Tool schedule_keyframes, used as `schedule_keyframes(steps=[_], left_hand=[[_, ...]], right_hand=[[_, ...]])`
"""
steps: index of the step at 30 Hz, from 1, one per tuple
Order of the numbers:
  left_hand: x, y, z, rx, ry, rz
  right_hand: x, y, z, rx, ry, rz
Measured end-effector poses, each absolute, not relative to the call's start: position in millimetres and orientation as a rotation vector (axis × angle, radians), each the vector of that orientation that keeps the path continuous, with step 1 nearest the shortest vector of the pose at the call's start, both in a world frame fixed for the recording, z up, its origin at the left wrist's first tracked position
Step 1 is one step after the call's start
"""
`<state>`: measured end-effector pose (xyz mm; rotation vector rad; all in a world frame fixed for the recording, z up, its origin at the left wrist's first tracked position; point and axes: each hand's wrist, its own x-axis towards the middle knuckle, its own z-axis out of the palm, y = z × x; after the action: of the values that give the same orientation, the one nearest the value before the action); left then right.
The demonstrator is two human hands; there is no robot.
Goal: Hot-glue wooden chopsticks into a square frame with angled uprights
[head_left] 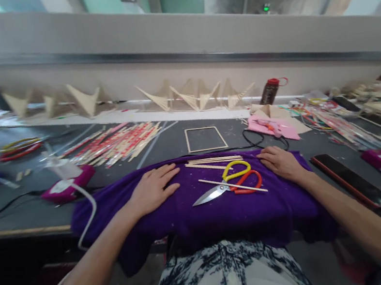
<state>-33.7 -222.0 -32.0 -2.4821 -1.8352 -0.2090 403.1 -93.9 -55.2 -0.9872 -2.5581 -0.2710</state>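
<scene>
My left hand (155, 188) lies flat on a purple cloth (186, 226) spread over the table's front edge, its fingers pointing right. On the cloth's other side rests my right hand (279, 162), palm down with fingers stretched toward the left. Between them is a pair of scissors (222, 188) with one yellow and one red handle, blades to the left. One thin wooden stick (204, 181) lies across the scissors. Several more sticks (212, 161) are gathered just behind. Beyond the cloth sits a rectangular frame of thin sticks (187, 142).
Bundled sticks in red-marked wrappers (120, 142) lie at the back left. A pink glue gun (270, 126) rests at the right, near a dark bottle (270, 91). A phone (348, 178) lies beside my right arm. Magenta power-strip-like blocks (69, 186) with white cords stand nearby.
</scene>
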Motion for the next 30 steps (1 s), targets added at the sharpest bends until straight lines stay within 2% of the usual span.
schedule_keyframes(steps=[11,23,30], left_hand=[[-29,-231,-33,-2.493,-1.860,-0.302],[-33,-227,-32,-2.499,-1.858,-0.306],[-39,-224,-37,-2.498,-1.842,-0.373]], right_hand=[[407,-88,-65,-1.083,-2.581,-0.192],[392,-93,-52,-1.181,-2.603,-0.241],[389,-97,-54,-1.181,-2.608,-0.156]])
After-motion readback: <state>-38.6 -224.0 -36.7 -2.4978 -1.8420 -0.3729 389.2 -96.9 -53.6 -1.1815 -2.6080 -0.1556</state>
